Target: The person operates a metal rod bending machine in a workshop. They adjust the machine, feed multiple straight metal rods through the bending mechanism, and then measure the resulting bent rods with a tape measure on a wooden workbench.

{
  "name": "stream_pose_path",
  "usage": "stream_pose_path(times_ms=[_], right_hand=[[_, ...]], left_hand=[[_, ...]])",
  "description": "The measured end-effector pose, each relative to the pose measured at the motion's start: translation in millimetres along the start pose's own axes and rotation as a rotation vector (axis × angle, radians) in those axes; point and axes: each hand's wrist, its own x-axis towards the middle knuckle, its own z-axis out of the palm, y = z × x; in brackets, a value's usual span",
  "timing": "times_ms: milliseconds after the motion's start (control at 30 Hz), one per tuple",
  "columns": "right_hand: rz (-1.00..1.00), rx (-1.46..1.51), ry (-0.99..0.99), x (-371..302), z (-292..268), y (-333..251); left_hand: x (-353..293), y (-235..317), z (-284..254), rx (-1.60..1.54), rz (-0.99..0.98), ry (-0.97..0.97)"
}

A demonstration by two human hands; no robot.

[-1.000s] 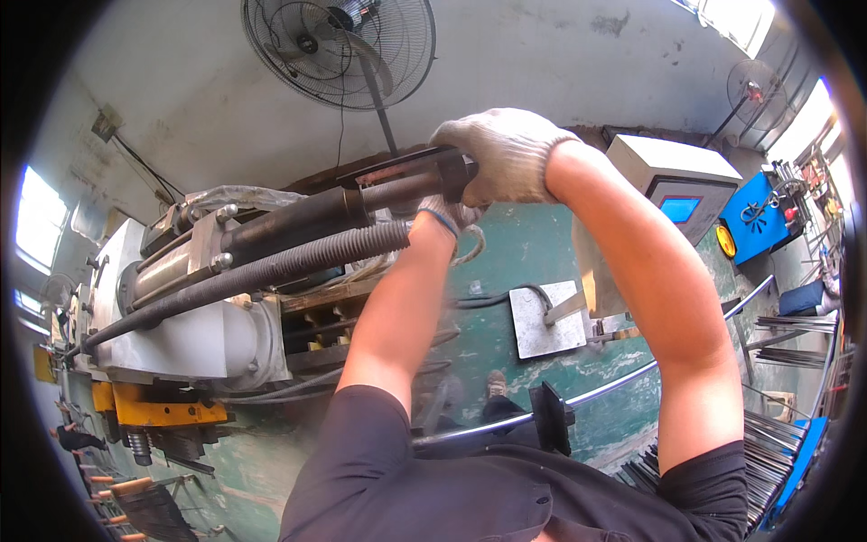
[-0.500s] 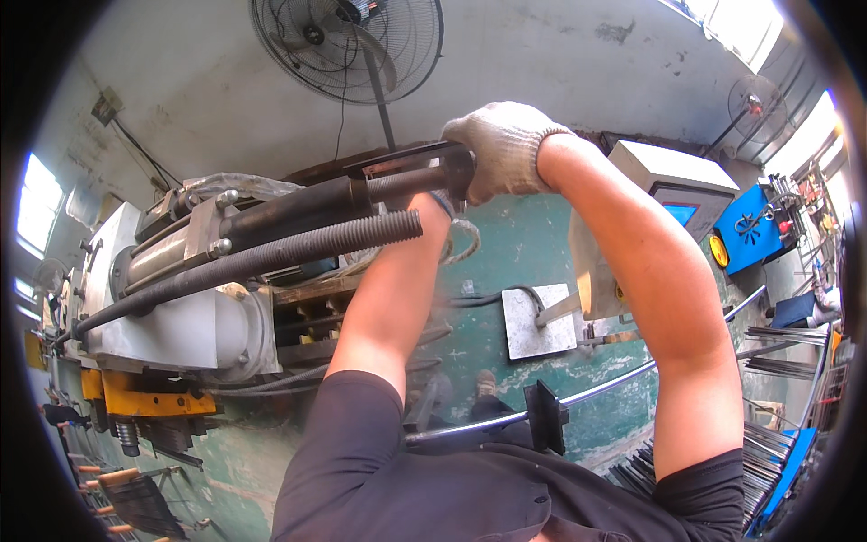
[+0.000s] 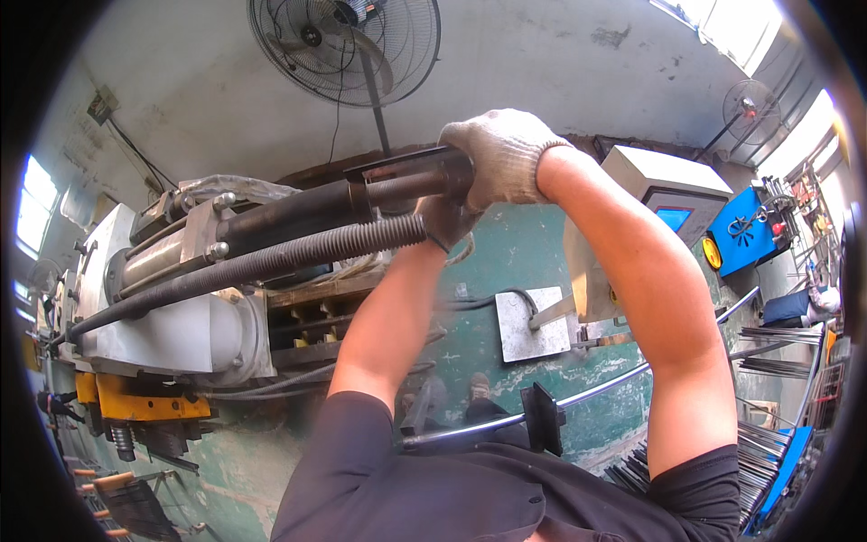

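Observation:
A long machine with a dark cylindrical shaft (image 3: 293, 217) reaches in from the left, ending in a dark metal end piece (image 3: 459, 172). My right hand (image 3: 506, 155), in a pale knitted glove, is curled against that end piece, its fingertips hidden behind it. Just below, my left hand (image 3: 449, 219) is at the underside of the same end piece. It is shaded and mostly hidden, so its fingers do not show clearly. In front of the left wrist passes a grey ribbed hose (image 3: 334, 242), which runs along the machine.
A standing fan (image 3: 348, 45) is by the wall. On the green floor lies a pale square plate (image 3: 533, 323) with a post. A bent shiny tube (image 3: 596, 387) crosses before my body. To the right are a cabinet with a screen (image 3: 673, 185) and several stacked metal rods (image 3: 763, 456).
My left hand now shows more under the end piece, beside the hose end. My right hand stays at the end piece. The whole view has shifted slightly.

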Motion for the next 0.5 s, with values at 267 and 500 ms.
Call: stream_pose_path(times_ms=[267,500], right_hand=[[-0.018,0.020,-0.018,3.2,-2.4,-0.9],[0.004,-0.006,0.017,-1.1,-0.2,1.0]], left_hand=[[-1.9,-4.7,-0.7,0.052,0.115,0.080],[11.5,-2.2,-4.0,0.110,0.197,0.068]])
